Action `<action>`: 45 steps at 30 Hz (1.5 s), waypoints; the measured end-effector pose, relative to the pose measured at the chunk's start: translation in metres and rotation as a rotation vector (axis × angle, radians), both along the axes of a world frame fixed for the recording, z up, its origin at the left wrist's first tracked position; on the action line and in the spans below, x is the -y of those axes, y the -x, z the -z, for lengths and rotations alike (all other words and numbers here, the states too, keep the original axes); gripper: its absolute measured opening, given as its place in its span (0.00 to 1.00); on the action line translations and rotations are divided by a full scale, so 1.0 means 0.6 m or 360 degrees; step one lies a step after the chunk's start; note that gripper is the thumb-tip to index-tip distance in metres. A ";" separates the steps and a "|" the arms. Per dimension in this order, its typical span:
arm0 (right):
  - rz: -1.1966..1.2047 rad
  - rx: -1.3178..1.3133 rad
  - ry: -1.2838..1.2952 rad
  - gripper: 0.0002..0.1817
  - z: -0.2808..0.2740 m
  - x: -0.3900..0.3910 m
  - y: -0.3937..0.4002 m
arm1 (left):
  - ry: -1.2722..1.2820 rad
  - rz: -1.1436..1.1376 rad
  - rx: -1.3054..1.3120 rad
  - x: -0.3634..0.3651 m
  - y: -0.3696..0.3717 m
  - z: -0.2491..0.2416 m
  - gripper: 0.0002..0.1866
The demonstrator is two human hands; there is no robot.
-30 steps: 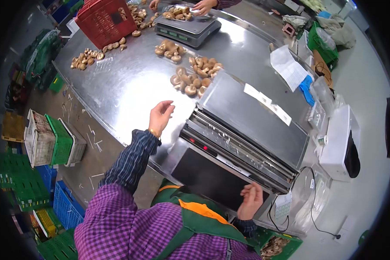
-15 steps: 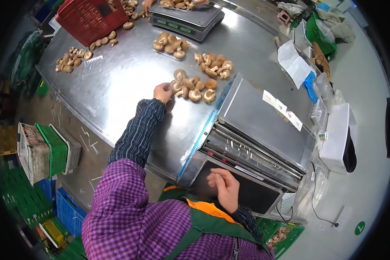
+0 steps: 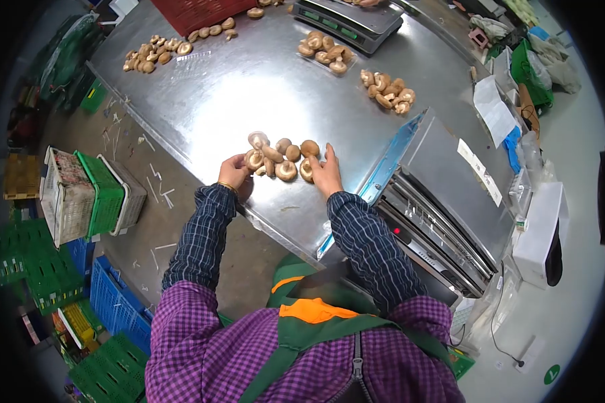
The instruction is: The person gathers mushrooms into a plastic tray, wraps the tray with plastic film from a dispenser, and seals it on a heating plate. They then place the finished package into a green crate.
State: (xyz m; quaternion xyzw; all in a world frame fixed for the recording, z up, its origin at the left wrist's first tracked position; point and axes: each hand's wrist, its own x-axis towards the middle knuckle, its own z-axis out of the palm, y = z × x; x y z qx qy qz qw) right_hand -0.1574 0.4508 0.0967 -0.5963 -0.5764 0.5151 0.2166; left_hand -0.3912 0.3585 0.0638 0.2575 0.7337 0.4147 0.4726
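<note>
Both arms reach fwd over the steel table (image 3: pixel 202 101). My left hand (image 3: pixel 234 171) & right hand (image 3: pixel 326 174) cup the mushroom pile (image 3: pixel 281 156) from either side, fingers loosely open. Left prob. touches a cap; a real grip I can't tell.

A cluster of mushrooms (image 3: pixel 281 156) is lying on the metal table (image 3: pixel 249 87), near its front edge. The left hand (image 3: pixel 233 172) is touching the cluster's left end, and the right hand (image 3: pixel 326 176) is resting against its right end. To the right of the hands, a wrapping machine (image 3: pixel 450 195) is sitting at the table's edge. Farther back, two more mushroom piles (image 3: pixel 387 91) are lying before a scale (image 3: pixel 353 17). At the far left, loose mushrooms (image 3: pixel 156 51) are lying beside a crate (image 3: pixel 195 10). Stacked baskets (image 3: pixel 87 195) are standing on the floor, left of the table.
</note>
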 end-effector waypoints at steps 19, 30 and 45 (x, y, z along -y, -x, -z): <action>0.0300 -0.0395 -0.0690 0.28 -0.299 0.021 -0.353 | -0.0676 0.0746 0.0112 -0.094 -0.291 -0.342 0.20; 0.0715 -0.0176 -0.0589 0.29 -0.224 0.002 -0.687 | -0.0662 0.1559 -0.0163 -0.245 -0.608 -0.259 0.20; 0.0500 -0.0191 -0.0513 0.41 -0.264 0.060 -0.711 | -0.0386 0.2103 -0.0499 -0.309 -0.606 -0.361 0.39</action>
